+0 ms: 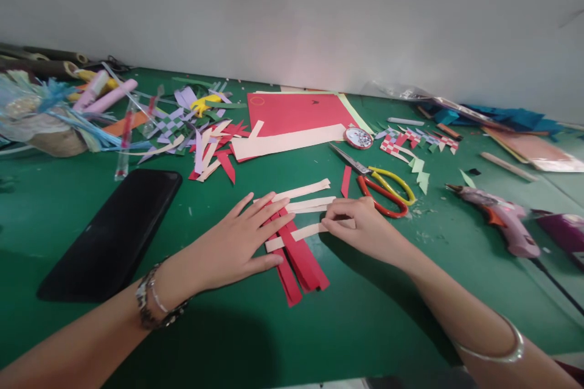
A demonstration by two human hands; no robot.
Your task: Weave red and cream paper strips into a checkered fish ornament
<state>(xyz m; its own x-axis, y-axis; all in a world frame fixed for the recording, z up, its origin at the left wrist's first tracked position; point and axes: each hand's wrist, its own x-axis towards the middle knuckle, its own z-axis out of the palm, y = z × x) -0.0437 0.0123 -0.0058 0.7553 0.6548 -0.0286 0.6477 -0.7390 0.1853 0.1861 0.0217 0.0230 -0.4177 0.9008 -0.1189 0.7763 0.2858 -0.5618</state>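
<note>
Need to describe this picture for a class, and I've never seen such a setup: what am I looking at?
There is no machine, just a person's bare hands, seen by a camera worn on their head, looking forward and down. The left hand lies with its fingers across long red paper strips, which cross pale pink paper strips. The right hand pinches the nearest pale pink strip. Around them on the green tabletop lie metal scissors with red and yellow handles, a pink glue gun and a flat black rectangular object, probably a phone.
</note>
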